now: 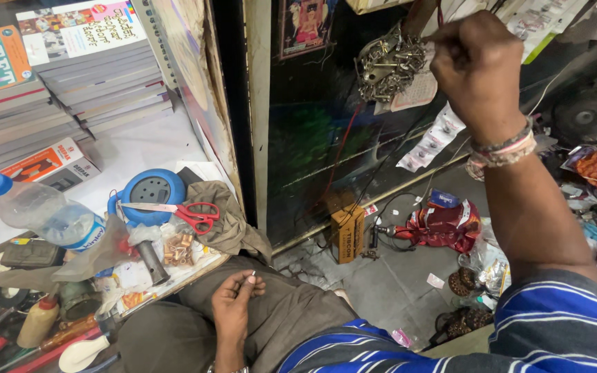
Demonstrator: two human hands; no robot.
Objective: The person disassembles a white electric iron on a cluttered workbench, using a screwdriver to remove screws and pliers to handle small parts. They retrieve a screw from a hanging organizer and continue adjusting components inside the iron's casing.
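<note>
While right hand (477, 65) fist clamps one hanging key bunch (388, 65), left hand (235, 297) grip pinches one small pale piece (253, 275) on lap.

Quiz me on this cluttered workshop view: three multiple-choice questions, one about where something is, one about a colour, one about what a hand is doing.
1. Where do the scissors lie?
A. on the blue round case
B. on the book stack
C. on the floor by the yellow box

2. What colour is the water bottle's cap?
A. red
B. blue
C. white

3. What is the right hand doing?
A. resting flat on the lap
B. raised, fist closed beside the hanging key bunch
C. holding the bottle

Answers:
1 A: the red handles and blades lie across the case's edge.
2 B: the cap is plainly blue.
3 B: the fist is up at the bunch, while the left hand rests on the lap pinching a small pale thing.
</note>
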